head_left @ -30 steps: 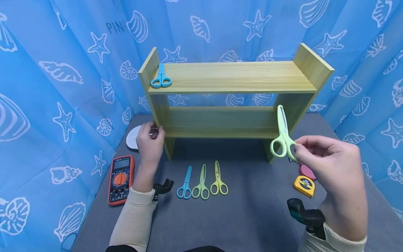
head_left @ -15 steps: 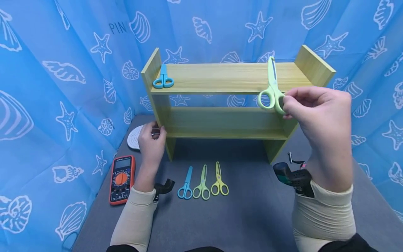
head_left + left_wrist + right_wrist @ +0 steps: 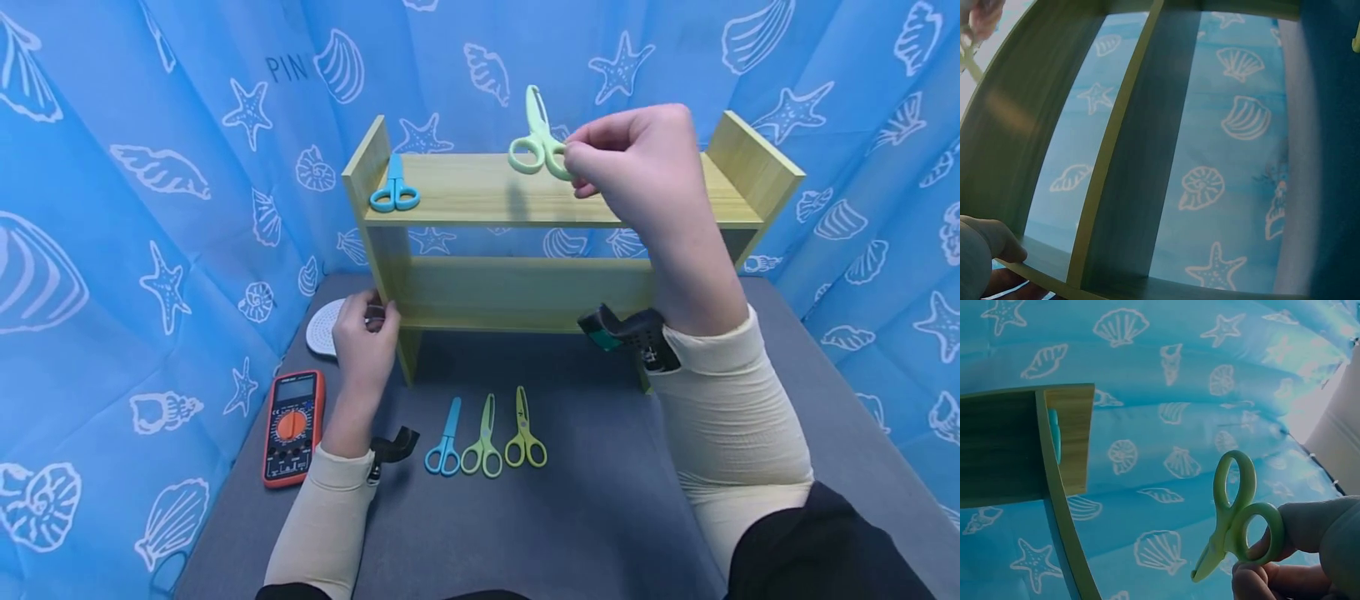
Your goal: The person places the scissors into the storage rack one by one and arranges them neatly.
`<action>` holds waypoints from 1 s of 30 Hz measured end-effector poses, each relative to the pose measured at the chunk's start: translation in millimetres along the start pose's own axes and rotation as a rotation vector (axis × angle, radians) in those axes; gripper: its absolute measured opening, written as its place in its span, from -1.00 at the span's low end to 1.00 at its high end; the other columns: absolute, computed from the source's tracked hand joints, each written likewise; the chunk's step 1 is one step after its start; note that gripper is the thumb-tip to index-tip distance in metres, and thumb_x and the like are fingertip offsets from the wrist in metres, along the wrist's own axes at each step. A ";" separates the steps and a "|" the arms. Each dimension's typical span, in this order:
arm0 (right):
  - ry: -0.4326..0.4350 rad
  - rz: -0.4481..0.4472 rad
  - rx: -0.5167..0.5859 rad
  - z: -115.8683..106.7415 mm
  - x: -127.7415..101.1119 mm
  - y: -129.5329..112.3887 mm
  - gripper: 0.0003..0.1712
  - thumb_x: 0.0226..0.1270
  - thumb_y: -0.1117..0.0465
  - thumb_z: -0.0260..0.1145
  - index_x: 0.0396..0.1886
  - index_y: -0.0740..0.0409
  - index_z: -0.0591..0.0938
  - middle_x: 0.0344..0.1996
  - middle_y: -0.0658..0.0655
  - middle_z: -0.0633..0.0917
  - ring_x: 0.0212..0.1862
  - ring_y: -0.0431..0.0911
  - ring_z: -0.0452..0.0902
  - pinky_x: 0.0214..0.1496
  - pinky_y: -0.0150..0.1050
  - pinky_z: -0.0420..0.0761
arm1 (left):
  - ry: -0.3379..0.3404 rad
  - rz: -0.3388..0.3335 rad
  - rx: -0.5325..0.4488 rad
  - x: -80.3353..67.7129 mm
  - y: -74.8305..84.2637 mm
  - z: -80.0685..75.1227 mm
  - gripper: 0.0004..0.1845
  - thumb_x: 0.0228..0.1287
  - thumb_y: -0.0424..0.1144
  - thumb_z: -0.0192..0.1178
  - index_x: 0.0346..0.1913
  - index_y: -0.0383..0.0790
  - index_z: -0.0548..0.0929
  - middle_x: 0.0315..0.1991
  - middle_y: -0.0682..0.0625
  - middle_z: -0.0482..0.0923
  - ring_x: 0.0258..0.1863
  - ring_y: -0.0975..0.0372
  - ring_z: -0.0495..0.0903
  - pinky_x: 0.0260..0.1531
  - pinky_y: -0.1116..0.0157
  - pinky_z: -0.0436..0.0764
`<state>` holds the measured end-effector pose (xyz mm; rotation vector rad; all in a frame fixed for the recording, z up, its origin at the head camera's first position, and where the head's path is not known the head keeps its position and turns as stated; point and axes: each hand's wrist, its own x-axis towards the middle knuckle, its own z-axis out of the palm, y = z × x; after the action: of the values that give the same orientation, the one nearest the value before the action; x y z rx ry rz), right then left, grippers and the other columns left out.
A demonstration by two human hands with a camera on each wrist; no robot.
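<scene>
Thumb and fingers of my right hand [image 3: 637, 162] pinch one handle loop of pale green scissors [image 3: 538, 137], held tip up over the wooden shelf's top board [image 3: 465, 187]. In the right wrist view the same scissors [image 3: 1233, 515] hang off the fingertips. My left hand [image 3: 363, 337] grips the shelf's left side panel [image 3: 1041, 278], thumb inside and fingers outside. Blue scissors [image 3: 394, 185] lie at the left end of the top board. On the table in front lie blue scissors [image 3: 446, 437], green scissors [image 3: 483, 437] and yellow-green scissors [image 3: 524, 429] in a row.
An orange multimeter [image 3: 292, 427] lies on the grey table [image 3: 525, 533] at the left. Behind my left hand sits a white perforated disc [image 3: 322, 327]. A blue shell-patterned curtain [image 3: 510, 50] hangs around the table. My right forearm covers part of the shelf's right side.
My right hand has carried the pale green scissors up and left, from the right of the shelf to over its top board. The left hand stays at the side panel.
</scene>
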<state>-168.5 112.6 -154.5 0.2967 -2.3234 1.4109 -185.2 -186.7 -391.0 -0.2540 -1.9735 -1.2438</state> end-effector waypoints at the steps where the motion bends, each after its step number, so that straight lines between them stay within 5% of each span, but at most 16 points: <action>1: -0.016 0.005 -0.011 4.2 4.8 -2.1 -0.77 0.33 0.24 0.28 -0.24 0.22 0.83 -0.43 0.09 0.75 -0.41 -0.07 0.65 -0.41 -0.31 0.60 | -0.003 -0.003 0.001 0.3 0.5 0.0 -0.81 0.38 -0.37 0.27 -0.02 -0.37 0.68 -0.16 -0.14 0.63 -0.20 0.11 0.67 -0.25 0.29 0.76; 7: -0.130 0.032 -0.101 29.4 28.1 -12.2 -0.73 0.33 0.23 0.24 -0.18 0.17 0.84 -0.41 0.07 0.72 -0.51 -0.10 0.55 -0.48 -0.32 0.56 | -0.007 0.010 0.020 0.6 2.3 1.0 -0.80 0.38 -0.37 0.28 -0.01 -0.38 0.67 -0.16 -0.15 0.64 -0.19 0.12 0.67 -0.24 0.37 0.74; 15: -0.279 0.078 -0.247 65.4 51.2 -14.7 -0.80 0.23 0.22 0.31 -0.53 0.07 0.79 -0.81 -0.06 0.41 -0.72 -0.22 0.14 -0.68 -0.36 0.15 | 0.004 0.016 0.017 1.3 2.1 1.0 -0.81 0.37 -0.37 0.28 -0.02 -0.37 0.67 -0.16 -0.14 0.64 -0.20 0.12 0.67 -0.25 0.36 0.74; 20: -0.329 0.081 -0.350 81.3 54.3 -11.3 -0.75 0.20 0.25 0.24 -0.66 0.11 0.67 -0.78 -0.03 0.47 -0.66 -0.20 0.22 -0.62 -0.36 0.23 | 0.003 0.018 0.020 0.5 1.8 1.6 -0.82 0.38 -0.38 0.28 -0.03 -0.39 0.67 -0.16 -0.15 0.63 -0.19 0.11 0.68 -0.24 0.20 0.78; 24: -0.355 0.055 -0.404 88.9 52.7 -9.7 -0.77 0.22 0.24 0.25 -0.50 0.09 0.81 -0.69 0.03 0.61 -0.60 -0.15 0.36 -0.53 -0.33 0.35 | 0.006 0.019 0.013 0.0 0.8 1.8 -0.82 0.38 -0.38 0.27 -0.04 -0.39 0.67 -0.17 -0.15 0.63 -0.19 0.11 0.68 -0.25 0.16 0.78; 30: -0.352 0.009 -0.444 90.5 48.4 -7.8 -0.71 0.28 0.20 0.22 -0.55 0.08 0.79 -0.76 0.02 0.52 -0.68 -0.20 0.25 -0.59 -0.35 0.26 | 0.010 0.022 0.015 0.1 -0.6 0.6 -0.82 0.37 -0.39 0.27 -0.04 -0.40 0.67 -0.17 -0.17 0.63 -0.20 0.11 0.67 -0.26 0.23 0.77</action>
<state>-229.6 30.2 -163.7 0.4262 -2.8434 0.8584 -185.9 -186.5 -391.6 -0.2609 -1.9659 -1.2131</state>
